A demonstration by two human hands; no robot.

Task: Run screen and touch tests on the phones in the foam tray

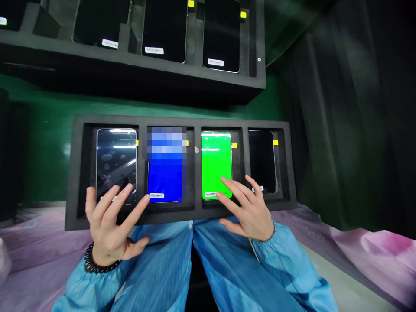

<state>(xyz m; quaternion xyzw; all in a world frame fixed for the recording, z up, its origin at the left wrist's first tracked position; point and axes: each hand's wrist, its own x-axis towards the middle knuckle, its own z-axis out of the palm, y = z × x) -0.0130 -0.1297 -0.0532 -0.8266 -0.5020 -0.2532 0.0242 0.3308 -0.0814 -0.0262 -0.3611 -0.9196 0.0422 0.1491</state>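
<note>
A black foam tray (198, 216) lies before me with several smartphones in its compartments. My left hand (108, 225) has its fingers spread over the lower end of the leftmost smartphone (115, 160), whose dark screen reflects light. Its index fingertip reaches the lower left corner of a blue-screened smartphone (165, 180). My right hand (250, 212) is spread too, with fingertips at the lower part of a green-screened smartphone (216, 164). One finger of it reaches over the rightmost smartphone (261, 160), which has a black screen. Whether the fingertips press the screens I cannot tell.
Beyond this tray stands a second black foam tray (195, 73) with more dark-screened smartphones (222, 34), each bearing a white label. Yellow tabs (275, 142) show beside several phones. The surface underneath is green (162, 108). A dark curtain (341, 108) hangs at the right.
</note>
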